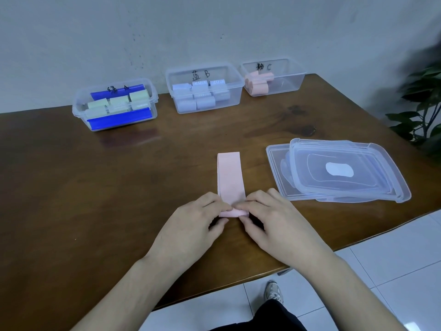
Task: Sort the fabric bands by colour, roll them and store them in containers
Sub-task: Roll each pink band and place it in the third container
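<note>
A pink fabric band (230, 175) lies flat on the brown table, running away from me. Its near end is curled into a small roll. My left hand (193, 225) pinches the roll's left side and my right hand (272, 223) pinches its right side. Along the wall stand three clear containers: the left one (78, 111) holds green rolls, the middle one (171, 91) holds several blue rolls, and the right one (300, 75) holds a few pink rolls (257, 84).
Stacked clear lids (341, 170) lie on the table right of the band. A potted plant (422, 103) stands past the table's right edge. The table's front edge runs diagonally below my wrists, with white floor tiles beyond.
</note>
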`<state>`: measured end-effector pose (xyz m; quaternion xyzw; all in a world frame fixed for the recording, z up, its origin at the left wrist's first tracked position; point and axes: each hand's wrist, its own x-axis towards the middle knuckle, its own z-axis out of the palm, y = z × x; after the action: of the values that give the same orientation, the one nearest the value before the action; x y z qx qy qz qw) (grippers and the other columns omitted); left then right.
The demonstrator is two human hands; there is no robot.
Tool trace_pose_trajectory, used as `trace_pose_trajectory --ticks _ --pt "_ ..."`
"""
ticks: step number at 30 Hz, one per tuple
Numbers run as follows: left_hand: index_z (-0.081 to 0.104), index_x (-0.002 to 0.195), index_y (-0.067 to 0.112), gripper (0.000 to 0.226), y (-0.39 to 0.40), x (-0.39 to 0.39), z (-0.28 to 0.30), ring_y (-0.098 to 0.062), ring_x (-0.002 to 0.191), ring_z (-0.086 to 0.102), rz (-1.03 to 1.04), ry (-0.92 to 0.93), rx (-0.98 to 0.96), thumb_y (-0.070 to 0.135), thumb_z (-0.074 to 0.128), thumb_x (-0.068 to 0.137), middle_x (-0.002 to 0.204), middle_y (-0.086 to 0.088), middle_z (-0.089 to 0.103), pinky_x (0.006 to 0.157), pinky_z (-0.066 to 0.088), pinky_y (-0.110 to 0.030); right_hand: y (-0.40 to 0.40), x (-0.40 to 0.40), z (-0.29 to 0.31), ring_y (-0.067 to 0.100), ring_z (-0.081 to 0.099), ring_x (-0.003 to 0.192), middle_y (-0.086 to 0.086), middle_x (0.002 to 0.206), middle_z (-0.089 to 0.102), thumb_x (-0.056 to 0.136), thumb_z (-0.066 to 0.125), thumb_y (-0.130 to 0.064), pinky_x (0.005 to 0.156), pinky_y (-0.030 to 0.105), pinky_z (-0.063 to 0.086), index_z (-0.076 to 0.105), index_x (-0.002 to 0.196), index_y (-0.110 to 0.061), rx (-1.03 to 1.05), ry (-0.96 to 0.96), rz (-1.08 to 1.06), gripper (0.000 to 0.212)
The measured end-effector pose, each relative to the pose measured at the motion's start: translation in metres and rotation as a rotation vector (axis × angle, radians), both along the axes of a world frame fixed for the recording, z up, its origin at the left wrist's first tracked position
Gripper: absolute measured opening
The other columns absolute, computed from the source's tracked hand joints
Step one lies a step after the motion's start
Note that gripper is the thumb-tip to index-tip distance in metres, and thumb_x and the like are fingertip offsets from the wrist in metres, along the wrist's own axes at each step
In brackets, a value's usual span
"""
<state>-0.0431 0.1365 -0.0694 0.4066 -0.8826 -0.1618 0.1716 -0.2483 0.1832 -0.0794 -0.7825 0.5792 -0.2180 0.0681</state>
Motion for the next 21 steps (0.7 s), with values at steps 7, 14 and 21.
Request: trace_pose_trajectory --ticks 7,14,21 --pt "0.068 0.118 0.027 0.024 -0.006 -0.003 -0.001 -0.001 0.072 0.047 0.012 -0.032 -0.016 0.025 0.065 0.094 0.112 0.014 0.061 0.067 0.035 0.0 -0.005 0.0 0.002 0.009 0.048 0.098 -0.014 0.117 0.061 0.094 0.064 -0.03 0.085 0.031 0.051 0.063 0.128 -0.031 -0.016 0.002 0.009 0.033" --pt "0.072 0.109 0.027 0.019 0.008 0.0 0.0 0.005 0.063 0.045 -0.004 0.011 0.007 0.027 0.068 0.091 0.099 0.016 0.063 0.062 0.036 -0.001 0.003 -0.003 0.004 0.004 0.046 0.094 -0.018 0.113 0.063 0.096 0.062 -0.029 0.083 0.029 0.049 0.067 0.122 -0.033 0.031 0.007 0.068 0.027" --pt "0.07 0.106 0.033 0.024 0.035 0.007 0.001 0.001 0.061 0.042 0.002 0.007 0.048 0.04 0.056 0.087 0.098 0.02 0.059 0.057 0.031 -0.003 0.028 -0.001 0.003 0.005 0.043 0.09 -0.022 0.108 0.06 0.092 0.061 -0.028 0.078 0.029 0.049 0.07 0.117 -0.032 0.003 0.001 0.119 0.027"
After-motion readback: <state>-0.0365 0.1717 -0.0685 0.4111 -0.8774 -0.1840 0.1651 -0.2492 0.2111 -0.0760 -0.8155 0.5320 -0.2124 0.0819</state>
